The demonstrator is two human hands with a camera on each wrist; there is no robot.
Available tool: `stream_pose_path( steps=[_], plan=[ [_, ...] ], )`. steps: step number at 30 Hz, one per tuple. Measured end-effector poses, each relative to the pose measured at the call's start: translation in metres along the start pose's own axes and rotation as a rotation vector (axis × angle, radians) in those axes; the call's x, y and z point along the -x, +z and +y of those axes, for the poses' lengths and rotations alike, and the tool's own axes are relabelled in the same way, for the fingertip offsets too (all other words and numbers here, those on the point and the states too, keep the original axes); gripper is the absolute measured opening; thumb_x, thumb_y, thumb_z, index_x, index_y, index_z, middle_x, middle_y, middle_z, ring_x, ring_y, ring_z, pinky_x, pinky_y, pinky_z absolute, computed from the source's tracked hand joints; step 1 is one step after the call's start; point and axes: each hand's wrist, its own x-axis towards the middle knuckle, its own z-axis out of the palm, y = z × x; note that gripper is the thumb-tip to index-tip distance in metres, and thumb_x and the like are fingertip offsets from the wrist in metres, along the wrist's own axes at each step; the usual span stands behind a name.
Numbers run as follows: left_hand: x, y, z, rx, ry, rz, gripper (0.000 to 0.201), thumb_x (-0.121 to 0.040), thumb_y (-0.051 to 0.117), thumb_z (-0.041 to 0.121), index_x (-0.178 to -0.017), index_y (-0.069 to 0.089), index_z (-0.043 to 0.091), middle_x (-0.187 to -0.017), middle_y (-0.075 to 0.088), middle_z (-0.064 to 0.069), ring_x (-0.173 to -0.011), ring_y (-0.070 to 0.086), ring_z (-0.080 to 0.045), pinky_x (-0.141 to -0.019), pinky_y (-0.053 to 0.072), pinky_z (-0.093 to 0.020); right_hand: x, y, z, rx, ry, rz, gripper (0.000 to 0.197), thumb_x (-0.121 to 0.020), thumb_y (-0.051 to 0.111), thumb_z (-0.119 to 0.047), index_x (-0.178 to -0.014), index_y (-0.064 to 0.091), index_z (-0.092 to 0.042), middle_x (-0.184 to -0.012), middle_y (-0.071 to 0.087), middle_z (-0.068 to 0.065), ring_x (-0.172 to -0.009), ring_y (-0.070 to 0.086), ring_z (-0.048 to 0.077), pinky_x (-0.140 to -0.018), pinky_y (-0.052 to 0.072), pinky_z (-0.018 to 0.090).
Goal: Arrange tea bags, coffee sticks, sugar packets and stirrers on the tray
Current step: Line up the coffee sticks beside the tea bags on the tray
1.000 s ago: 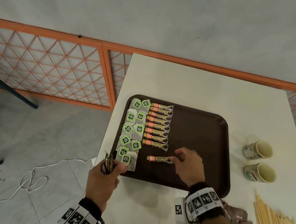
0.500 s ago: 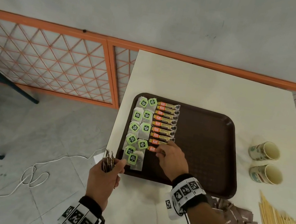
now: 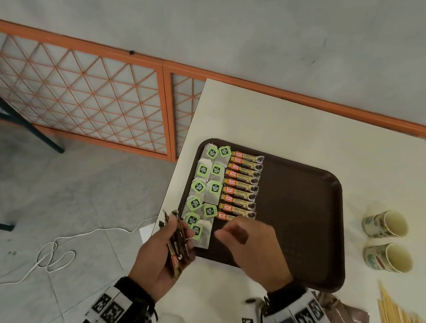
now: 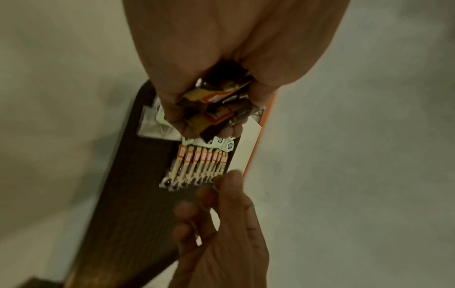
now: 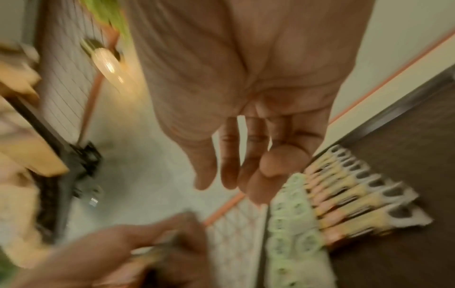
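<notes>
Gripping a foil bundle of coffee sticks (image 3: 178, 242), your left hand (image 3: 159, 261) curls; your right hand (image 3: 253, 248) hangs relaxed over the brown tray (image 3: 311, 204), hiding one stick's end.

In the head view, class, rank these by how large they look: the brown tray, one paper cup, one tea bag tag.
1. brown tray
2. paper cup; the two cups look alike
3. tea bag tag
</notes>
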Motion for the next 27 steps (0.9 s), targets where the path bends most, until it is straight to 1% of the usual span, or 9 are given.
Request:
stream_pose_path(
  steps=[3,6,10,13,18,20,23,25,27],
  plan=[
    [0.006,0.015,-0.01,0.078,-0.022,-0.056,0.035,-0.091,0.053,0.039,-0.1,0.063,0.006,-0.084,0.067,-0.009,-0.065,0.064,-0.018,-0.055,0.056,-0.028,0.023,0.001,-0.026,-0.112,-0.011,-0.074,0.033,-0.08,0.068,-0.057,-0.084,0.068,-0.024,-0.073,0.066,-0.01,-0.065,0.061,0.006,-0.061,0.048,0.017],
    [0.01,0.025,-0.026,0.01,-0.052,-0.088,0.049,-0.089,0.054,0.041,-0.121,0.061,0.005,-0.106,0.067,-0.013,-0.076,0.068,-0.019,-0.067,0.057,-0.033,0.034,0.006,-0.026,-0.041,-0.046,-0.07,0.025,-0.087,0.066,-0.047,-0.085,0.067,-0.022,-0.077,0.063,-0.008,-0.07,0.057,0.009,-0.063,0.044,0.019],
    [0.017,0.032,-0.042,-0.097,-0.013,-0.058,0.038,-0.096,0.05,0.04,-0.115,0.065,0.011,-0.1,0.07,-0.01,-0.08,0.064,-0.02,-0.075,0.049,-0.035,0.042,-0.01,-0.009,-0.201,0.093,-0.122,0.018,-0.095,0.062,-0.03,-0.085,0.068,-0.017,-0.074,0.067,-0.002,-0.064,0.063,0.013,-0.059,0.048,0.023],
    [0.02,0.034,-0.045,-0.184,0.056,-0.03,0.032,-0.097,0.051,0.035,-0.104,0.068,0.009,-0.072,0.064,-0.002,-0.06,0.06,-0.014,-0.068,0.046,-0.034,0.05,-0.026,-0.001,-0.442,0.227,-0.222,0.02,-0.099,0.055,-0.023,-0.088,0.067,-0.011,-0.074,0.069,0.002,-0.058,0.062,0.011,-0.053,0.045,0.021],
    [0.024,0.033,-0.05,-0.528,0.207,-0.062,0.032,-0.096,0.057,0.033,-0.101,0.071,0.004,-0.06,0.045,0.001,-0.045,0.039,-0.01,-0.057,0.04,-0.033,0.062,-0.03,0.004,-0.763,0.365,-0.19,0.02,-0.099,0.056,-0.021,-0.096,0.069,-0.006,-0.08,0.068,0.003,-0.072,0.061,0.013,-0.062,0.045,0.024],
    [0.028,0.033,-0.056,-0.745,0.273,-0.107,0.026,-0.09,0.067,0.033,-0.096,0.071,0.008,-0.058,0.055,0.004,-0.046,0.046,-0.01,-0.055,0.042,-0.028,0.065,-0.023,0.005,-0.916,0.441,-0.133,0.02,-0.096,0.06,-0.025,-0.093,0.069,-0.008,-0.082,0.064,0.002,-0.079,0.056,0.013,-0.067,0.041,0.025],
    [0.031,0.034,-0.064,-0.941,0.359,-0.081,0.015,-0.084,0.075,0.026,-0.093,0.073,0.014,-0.077,0.074,0.0,-0.06,0.064,-0.01,-0.054,0.051,-0.019,0.067,-0.01,0.003,-1.109,0.556,-0.119,0.013,-0.09,0.065,-0.029,-0.088,0.066,-0.015,-0.087,0.061,0.004,-0.084,0.052,0.016,-0.068,0.036,0.028],
    [0.03,0.031,-0.066,-0.985,0.382,-0.045,0.01,-0.085,0.073,0.024,-0.087,0.073,0.015,-0.075,0.075,0.0,-0.061,0.065,-0.011,-0.055,0.052,-0.018,0.068,-0.006,0.005,-1.093,0.573,-0.116,0.014,-0.09,0.066,-0.029,-0.087,0.066,-0.016,-0.085,0.063,0.004,-0.082,0.054,0.016,-0.068,0.036,0.029],
    [0.027,0.027,-0.063,-1.093,0.35,-0.086,0.009,-0.088,0.07,0.023,-0.084,0.073,0.015,-0.073,0.075,0.001,-0.061,0.066,-0.011,-0.054,0.05,-0.018,0.066,-0.008,0.008,-0.994,0.499,-0.094,0.012,-0.091,0.066,-0.028,-0.091,0.069,-0.016,-0.083,0.066,0.003,-0.079,0.057,0.015,-0.068,0.039,0.03]
  ],
)
